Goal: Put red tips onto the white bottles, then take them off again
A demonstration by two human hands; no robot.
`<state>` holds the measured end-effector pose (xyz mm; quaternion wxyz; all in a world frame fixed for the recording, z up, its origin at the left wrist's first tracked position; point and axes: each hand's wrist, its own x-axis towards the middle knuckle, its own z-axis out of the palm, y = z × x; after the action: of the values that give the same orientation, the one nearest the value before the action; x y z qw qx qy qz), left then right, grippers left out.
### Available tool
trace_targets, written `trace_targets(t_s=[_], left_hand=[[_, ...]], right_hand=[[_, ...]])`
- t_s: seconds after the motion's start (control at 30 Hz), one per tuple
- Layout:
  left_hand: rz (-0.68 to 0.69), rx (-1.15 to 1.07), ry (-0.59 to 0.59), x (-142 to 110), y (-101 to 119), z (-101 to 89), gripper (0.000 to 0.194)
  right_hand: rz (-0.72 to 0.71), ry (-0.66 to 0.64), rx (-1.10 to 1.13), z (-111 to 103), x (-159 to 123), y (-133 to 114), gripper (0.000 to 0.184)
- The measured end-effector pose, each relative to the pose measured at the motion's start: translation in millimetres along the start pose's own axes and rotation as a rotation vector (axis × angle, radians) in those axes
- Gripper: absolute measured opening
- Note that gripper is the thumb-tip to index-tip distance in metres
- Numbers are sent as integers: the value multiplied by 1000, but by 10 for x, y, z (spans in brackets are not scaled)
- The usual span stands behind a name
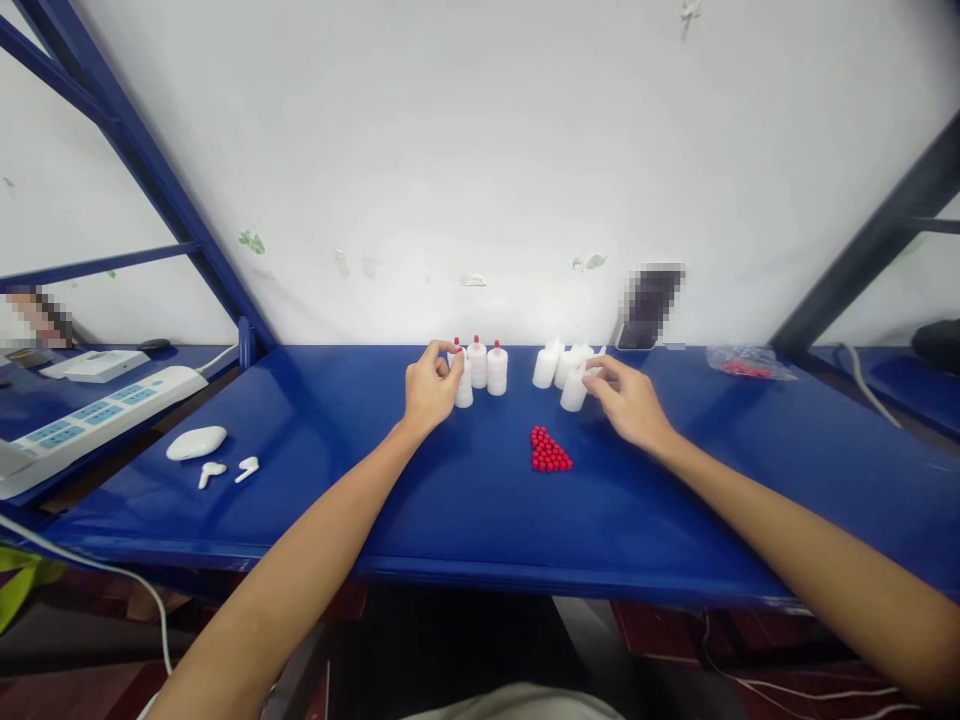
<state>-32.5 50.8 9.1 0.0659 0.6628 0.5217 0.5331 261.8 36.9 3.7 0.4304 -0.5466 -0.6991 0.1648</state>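
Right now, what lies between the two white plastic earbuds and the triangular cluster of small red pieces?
In the head view, the person's left forearm crosses over the smooth blue tabletop between the earbuds and the red cluster.

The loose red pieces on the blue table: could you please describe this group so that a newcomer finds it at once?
On the blue table, find the white bottles by the right hand, then look just nearer to the viewer. There lies a small, roughly triangular cluster of red pieces. It lies loose, unlike the red contents of the clear bag farther right.
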Motion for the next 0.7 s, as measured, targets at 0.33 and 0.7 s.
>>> trace_targets(t_s=[0.33, 0.7], left_hand=[[517, 128, -508, -281, 393, 19, 18], [522, 229, -809, -448, 378, 158, 38]], right_hand=[[-39, -171, 376, 109, -20, -38, 15], [154, -367, 658, 180, -31, -28, 21]])
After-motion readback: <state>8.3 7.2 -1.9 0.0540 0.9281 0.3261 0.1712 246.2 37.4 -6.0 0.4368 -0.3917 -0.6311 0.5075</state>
